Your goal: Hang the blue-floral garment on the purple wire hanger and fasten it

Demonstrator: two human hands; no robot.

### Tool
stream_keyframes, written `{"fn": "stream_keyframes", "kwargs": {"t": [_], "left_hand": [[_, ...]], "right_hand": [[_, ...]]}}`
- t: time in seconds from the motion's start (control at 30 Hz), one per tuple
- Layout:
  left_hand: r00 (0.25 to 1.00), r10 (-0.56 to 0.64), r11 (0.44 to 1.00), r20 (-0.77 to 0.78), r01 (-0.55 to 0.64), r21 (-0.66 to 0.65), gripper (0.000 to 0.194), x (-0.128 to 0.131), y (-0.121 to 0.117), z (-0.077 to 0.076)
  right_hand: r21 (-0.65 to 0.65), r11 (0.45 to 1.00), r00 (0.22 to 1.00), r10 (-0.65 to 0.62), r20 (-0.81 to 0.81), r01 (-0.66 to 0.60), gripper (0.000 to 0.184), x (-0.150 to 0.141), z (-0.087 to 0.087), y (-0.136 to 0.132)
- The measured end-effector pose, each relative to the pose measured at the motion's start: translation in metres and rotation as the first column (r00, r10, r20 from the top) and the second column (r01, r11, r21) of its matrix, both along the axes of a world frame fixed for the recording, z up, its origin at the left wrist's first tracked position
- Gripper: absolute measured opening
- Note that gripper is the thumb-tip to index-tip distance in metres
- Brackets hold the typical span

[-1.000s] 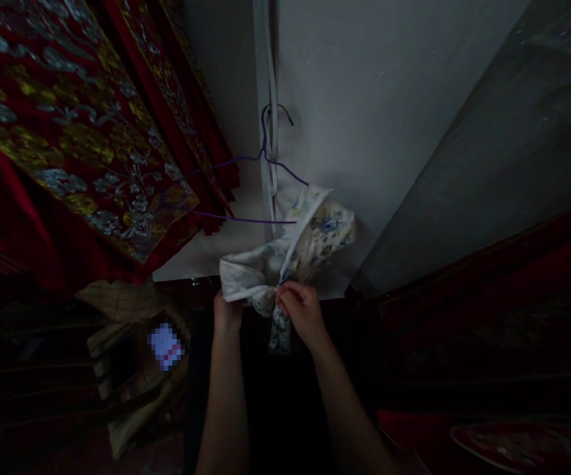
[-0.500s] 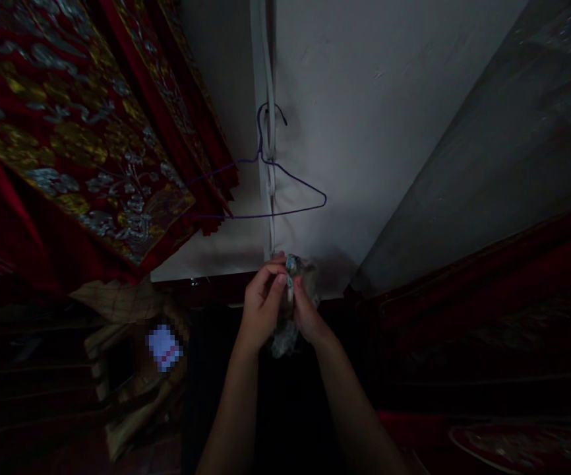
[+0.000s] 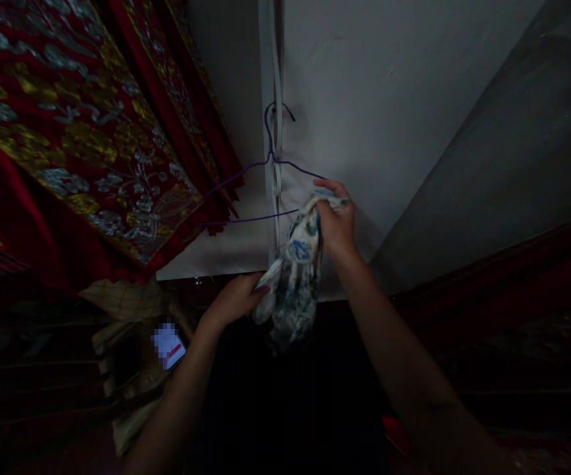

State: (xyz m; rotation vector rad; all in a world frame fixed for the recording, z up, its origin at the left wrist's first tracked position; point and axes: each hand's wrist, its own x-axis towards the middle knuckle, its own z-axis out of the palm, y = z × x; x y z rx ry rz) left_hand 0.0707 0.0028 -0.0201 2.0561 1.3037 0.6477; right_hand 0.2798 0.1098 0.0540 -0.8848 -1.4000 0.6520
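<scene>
A thin cloth (image 3: 301,251) with a white ground and a blue-green flower print is bunched between my hands. My right hand (image 3: 339,221) pinches its upper edge in front of the right end of a purple wire hanger (image 3: 250,169); whether the cloth is on the wire I cannot tell. Lower and to the left, my left hand (image 3: 236,300) grips a side strip of the cloth. Its loose part droops between the two hands. The hanger's hook sits at a pale vertical strip (image 3: 270,66) on the wall.
Red cloth with gold and silver embroidery (image 3: 82,132) hangs at upper left, overlapping the hanger's left end. A wooden chair (image 3: 102,343) stands at lower left, with a lit phone (image 3: 174,356) on it. A pale wall (image 3: 364,79) is ahead; the surroundings are dark.
My hands, close together before, have moved apart. The right one rose to the hanger's right end with the cloth; the left shifted down and left. The cloth is now more spread out.
</scene>
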Motion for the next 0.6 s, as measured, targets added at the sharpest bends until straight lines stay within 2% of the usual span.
{"fn": "stream_keyframes", "kwargs": {"t": [0.03,0.1,0.17,0.23,0.3,0.37,0.4,0.43,0.5,0.6], "left_hand": [[0.998,0.054,0.998,-0.034,-0.053,0.029,0.031,0.001,0.0,0.003],[0.992,0.121,0.989,-0.039,-0.117,0.09,0.034,0.003,0.001,0.011],[0.99,0.129,0.984,-0.055,-0.121,0.128,0.035,0.001,0.0,0.019],[0.992,0.07,0.995,-0.106,-0.063,0.072,0.036,-0.01,-0.002,0.023],[0.988,0.004,0.999,-0.156,-0.012,-0.051,0.038,-0.03,-0.005,0.024],[0.979,0.007,0.99,-0.205,-0.035,-0.134,0.039,-0.056,-0.007,0.024],[0.973,0.047,0.99,-0.225,-0.076,-0.122,0.039,-0.068,-0.006,0.024],[0.967,0.102,0.991,-0.232,-0.119,-0.064,0.037,-0.078,-0.005,0.026],[0.962,0.199,0.975,-0.185,-0.176,0.137,0.031,-0.09,0.001,0.033],[0.959,0.276,0.872,-0.057,-0.225,0.435,0.022,-0.087,0.021,0.053]], "right_hand": [[-0.078,0.997,1.0,-0.009,-0.02,0.008,0.03,-0.005,-0.004,0.015],[-0.234,0.971,0.997,0.059,0.052,-0.046,0.039,-0.015,-0.016,0.037],[-0.307,0.948,0.975,0.142,0.169,-0.085,0.031,-0.018,-0.03,0.048],[-0.278,0.958,0.947,0.152,0.284,-0.071,0.019,-0.011,-0.039,0.052],[-0.21,0.977,0.917,0.115,0.382,-0.035,0.015,0.003,-0.041,0.052],[-0.168,0.986,0.881,0.082,0.466,-0.003,0.019,0.016,-0.035,0.051],[-0.166,0.986,0.871,0.078,0.484,0.004,0.021,0.021,-0.031,0.051],[-0.169,0.986,0.865,0.078,0.495,0.008,0.022,0.023,-0.027,0.05],[-0.178,0.984,0.86,0.077,0.505,0.016,0.024,0.024,-0.02,0.046],[-0.214,0.977,0.878,0.087,0.47,0.017,0.028,0.017,-0.017,0.037]]}}
